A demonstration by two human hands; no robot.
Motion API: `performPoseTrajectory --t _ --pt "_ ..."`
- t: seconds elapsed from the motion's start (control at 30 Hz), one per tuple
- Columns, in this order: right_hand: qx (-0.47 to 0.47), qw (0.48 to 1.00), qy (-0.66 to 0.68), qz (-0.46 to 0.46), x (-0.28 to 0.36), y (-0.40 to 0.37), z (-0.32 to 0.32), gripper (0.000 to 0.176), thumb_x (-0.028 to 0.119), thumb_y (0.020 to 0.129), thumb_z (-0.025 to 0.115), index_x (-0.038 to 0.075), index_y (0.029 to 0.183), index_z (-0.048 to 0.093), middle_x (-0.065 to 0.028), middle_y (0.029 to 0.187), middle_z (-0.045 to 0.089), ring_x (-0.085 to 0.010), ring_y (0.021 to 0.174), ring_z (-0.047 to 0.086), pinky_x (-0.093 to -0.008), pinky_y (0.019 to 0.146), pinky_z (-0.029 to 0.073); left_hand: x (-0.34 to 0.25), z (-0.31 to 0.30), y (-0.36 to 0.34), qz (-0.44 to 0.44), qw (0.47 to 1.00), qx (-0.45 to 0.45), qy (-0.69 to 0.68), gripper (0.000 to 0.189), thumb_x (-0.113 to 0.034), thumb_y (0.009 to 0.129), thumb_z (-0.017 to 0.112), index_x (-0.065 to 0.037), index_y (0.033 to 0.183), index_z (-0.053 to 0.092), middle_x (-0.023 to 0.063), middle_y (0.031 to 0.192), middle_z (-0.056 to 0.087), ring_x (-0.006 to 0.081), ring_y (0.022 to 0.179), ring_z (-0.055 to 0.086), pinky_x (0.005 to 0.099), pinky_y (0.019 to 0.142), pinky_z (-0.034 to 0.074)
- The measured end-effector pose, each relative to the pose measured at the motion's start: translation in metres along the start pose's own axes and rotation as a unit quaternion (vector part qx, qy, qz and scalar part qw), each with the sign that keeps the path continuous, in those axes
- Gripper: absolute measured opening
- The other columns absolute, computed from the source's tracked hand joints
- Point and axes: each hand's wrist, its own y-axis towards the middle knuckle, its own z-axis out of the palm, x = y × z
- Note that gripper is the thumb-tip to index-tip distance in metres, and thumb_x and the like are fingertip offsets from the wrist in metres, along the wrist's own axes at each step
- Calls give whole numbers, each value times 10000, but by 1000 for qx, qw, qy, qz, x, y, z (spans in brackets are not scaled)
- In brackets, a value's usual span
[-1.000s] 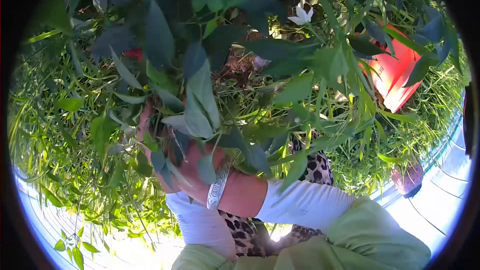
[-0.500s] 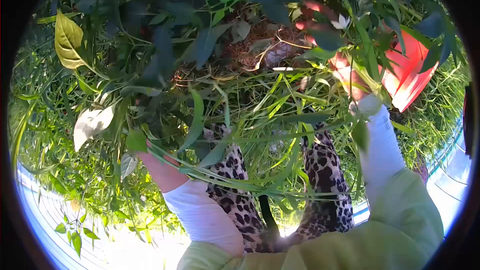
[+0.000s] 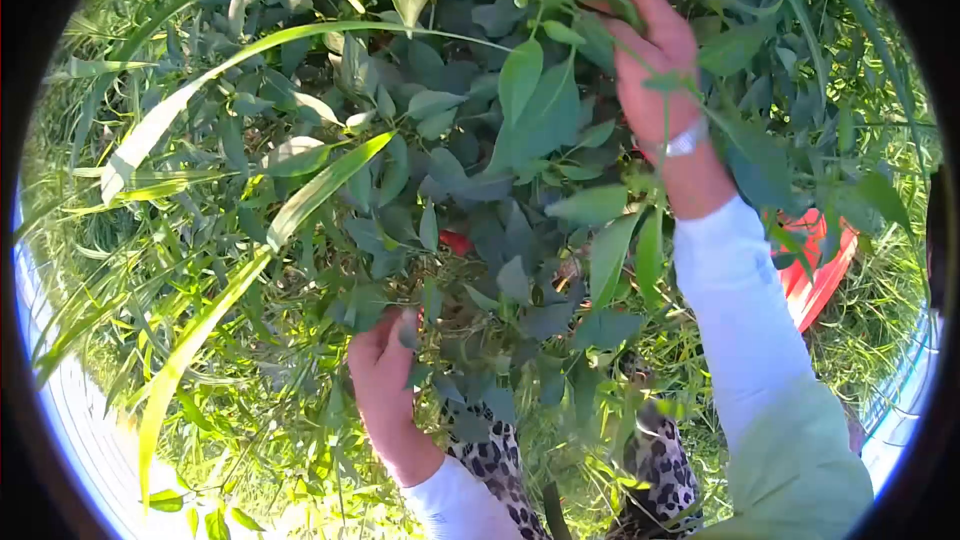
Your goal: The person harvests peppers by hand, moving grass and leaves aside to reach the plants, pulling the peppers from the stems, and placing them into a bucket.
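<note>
Dense green pepper-like plants (image 3: 545,115) with broad leaves fill the middle of the view. My right hand (image 3: 655,75), with a pale band at the wrist, reaches up into the foliage at top right. Its fingers curl around a leafy stem (image 3: 625,5), and leaves cover some of the fingertips. Lower left, my left hand (image 3: 385,370) is closed with thumb and fingers together at the plant's lower leaves. Whatever lies in that pinch is hidden. A small red fruit (image 3: 456,242) shows among shaded leaves between the hands.
A red plastic object (image 3: 822,270), partly covered by leaves, sits in the grass at right. Long grass blades (image 3: 215,330) cross the left side. My leopard-print trouser legs (image 3: 500,470) are below. Pale sheeting (image 3: 75,440) runs along the lower left edge.
The view has shifted, and more upright foliage now fills the middle. My right hand has moved from beside the red object into the upper leaves. My left hand now shows clearly, its fingers closed.
</note>
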Motion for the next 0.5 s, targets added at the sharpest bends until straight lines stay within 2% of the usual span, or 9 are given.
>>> performPoseTrajectory --t 0.03,0.07,0.13,0.2,0.27,0.33,0.4,0.43,0.5 --pt "26 997 -57 -52 -29 21 8 347 94 756 562 62 1101 538 -83 1104 567 -237 859 574 -381 784 457 -3 -1 3 17 999 -28 8 281 -224 811 595 -14 996 608 23 879 625 92 762 519 222 663 377" --pt "74 952 -270 -120 -40 32 27 379 113 732 581 104 1109 544 -71 1137 558 -261 865 566 -388 792 446 -9 1 4 23 999 -28 4 281 -224 811 595 -14 996 608 23 879 625 92 762 519 222 663 377" --pt "276 914 -294 28 -48 18 61 407 132 684 588 168 1090 575 -60 1139 555 -294 879 561 -391 800 441 -20 6 3 110 989 18 -95 262 -198 801 592 -4 978 603 26 883 627 78 754 526 222 658 385" --pt "418 837 -354 10 -38 -11 82 428 110 654 599 121 1082 583 -93 1097 572 -278 948 553 -377 870 425 -24 19 6 146 980 4 -136 240 -172 794 589 -10 969 606 37 899 631 84 761 551 219 641 388" --pt "515 776 -363 9 -36 -58 98 385 103 636 602 112 1021 606 -94 1011 594 -281 926 552 -377 864 433 -29 23 6 198 954 62 -217 253 -42 773 593 24 1016 579 73 940 614 111 841 567 232 791 420" --pt "519 801 -296 40 -57 -118 100 293 86 653 586 124 941 613 -58 901 600 -267 904 546 -420 828 429 -32 30 15 237 935 109 -242 290 -40 771 594 24 1053 566 99 1051 589 130 910 559 238 796 412" --pt "569 747 -339 57 -39 -144 90 339 78 657 588 135 991 582 -63 921 572 -257 953 526 -459 774 427 -40 37 19 292 940 23 -173 340 -49 773 598 21 1102 547 112 1140 547 154 989 539 254 814 409" --pt "572 745 -336 62 -33 -150 84 339 78 657 588 135 991 582 -63 921 572 -257 953 526 -459 774 427 -37 34 24 283 958 4 -33 383 -80 784 605 15 1147 524 106 1163 530 191 1057 507 296 857 400" --pt "490 797 -352 7 -21 -164 71 405 106 668 620 153 1063 540 -60 1027 545 -248 982 511 -455 737 442 -25 43 36 253 966 62 -4 402 -56 789 576 24 1176 502 117 1205 507 193 1119 465 302 924 355"
